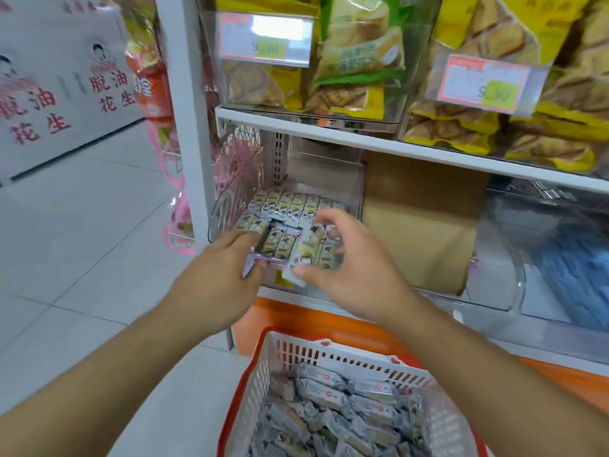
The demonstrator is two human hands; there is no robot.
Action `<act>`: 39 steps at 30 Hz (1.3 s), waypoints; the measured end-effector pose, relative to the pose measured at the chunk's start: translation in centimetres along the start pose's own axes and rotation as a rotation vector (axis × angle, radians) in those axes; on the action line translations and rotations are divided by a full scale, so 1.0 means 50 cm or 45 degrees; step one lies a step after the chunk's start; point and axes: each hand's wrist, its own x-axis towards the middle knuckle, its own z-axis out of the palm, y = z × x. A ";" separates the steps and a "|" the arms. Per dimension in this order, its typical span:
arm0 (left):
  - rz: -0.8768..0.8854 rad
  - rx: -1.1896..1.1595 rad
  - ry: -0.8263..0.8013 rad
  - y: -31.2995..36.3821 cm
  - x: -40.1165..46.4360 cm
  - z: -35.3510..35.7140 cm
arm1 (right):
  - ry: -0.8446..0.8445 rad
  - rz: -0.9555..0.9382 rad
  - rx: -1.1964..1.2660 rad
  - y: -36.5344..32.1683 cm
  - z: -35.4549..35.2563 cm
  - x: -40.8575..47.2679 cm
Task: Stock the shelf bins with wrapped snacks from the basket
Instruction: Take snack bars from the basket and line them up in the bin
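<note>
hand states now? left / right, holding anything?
Left hand: fingers curled over the clear bin's front edge on packets; grip cannot be told.
Right hand: closed on a wrapped snack at the bin front.

Clear bin (227, 206) on white shelf (428, 151)

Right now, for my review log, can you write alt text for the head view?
Two bare hands reach into a clear shelf bin of wrapped snacks; the right hand holds one snack packet, and the left hand rests at the bin's front edge. Below sits a red-and-white basket of more snacks.
</note>
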 end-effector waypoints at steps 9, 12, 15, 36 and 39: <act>-0.057 0.397 -0.412 -0.080 0.018 0.025 | -0.289 0.153 -0.240 0.064 0.151 0.263; -0.064 0.379 -0.423 -0.082 0.021 0.029 | -0.324 0.134 -0.333 0.076 0.177 0.286; -0.073 0.363 -0.433 -0.078 0.023 0.032 | -0.305 0.122 -0.386 0.082 0.190 0.293; -0.195 0.052 -0.769 -0.045 -0.141 0.151 | -0.539 0.131 -0.172 0.154 0.176 -0.213; -0.354 0.075 -0.859 -0.103 -0.186 0.253 | -0.724 0.322 -0.190 0.228 0.247 -0.262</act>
